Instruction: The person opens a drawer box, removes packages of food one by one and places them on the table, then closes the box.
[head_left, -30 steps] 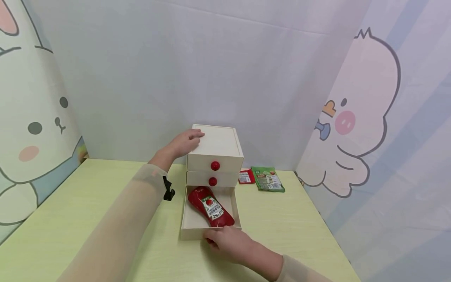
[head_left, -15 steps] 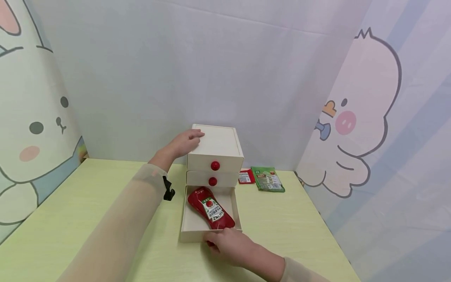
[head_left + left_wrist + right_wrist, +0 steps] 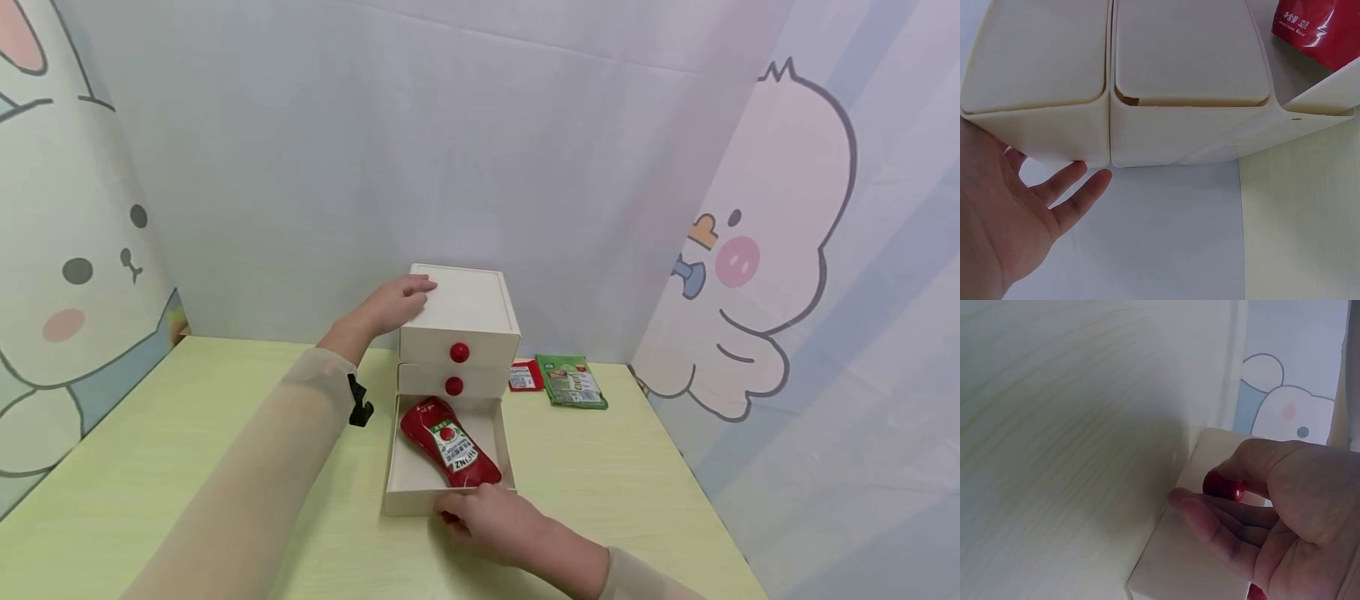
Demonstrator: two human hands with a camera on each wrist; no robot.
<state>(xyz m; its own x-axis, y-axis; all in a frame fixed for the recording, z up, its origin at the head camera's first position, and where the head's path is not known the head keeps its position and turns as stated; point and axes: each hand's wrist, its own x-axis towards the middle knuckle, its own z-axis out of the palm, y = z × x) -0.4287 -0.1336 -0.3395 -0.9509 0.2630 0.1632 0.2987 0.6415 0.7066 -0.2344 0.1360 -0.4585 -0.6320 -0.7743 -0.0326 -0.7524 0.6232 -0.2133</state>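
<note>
A white cabinet (image 3: 467, 302) of three stacked drawers stands at mid table, with red round knobs on its fronts. Its bottom drawer (image 3: 411, 502) is pulled well out; the upper two are closed. Inside that drawer a red Heinz ketchup pouch (image 3: 453, 446) lies slantwise, label up. My left hand (image 3: 390, 306) rests at the cabinet's top left edge, fingers spread along its side in the left wrist view. With thumb and fingers, my right hand (image 3: 491, 521) pinches the bottom drawer's red knob (image 3: 1222, 486), which the head view hides behind the hand.
Right of the cabinet lie a red packet (image 3: 526, 376) and a green packet (image 3: 573, 382) on the pale yellow-green table (image 3: 600, 483). A curtain (image 3: 300, 167) with cartoon animals closes off the back and sides. A black clip (image 3: 360, 402) hangs at my left sleeve.
The bottom drawer has slid slightly toward me, along with my right hand and the ketchup pouch. My left hand has stayed in place on the cabinet.
</note>
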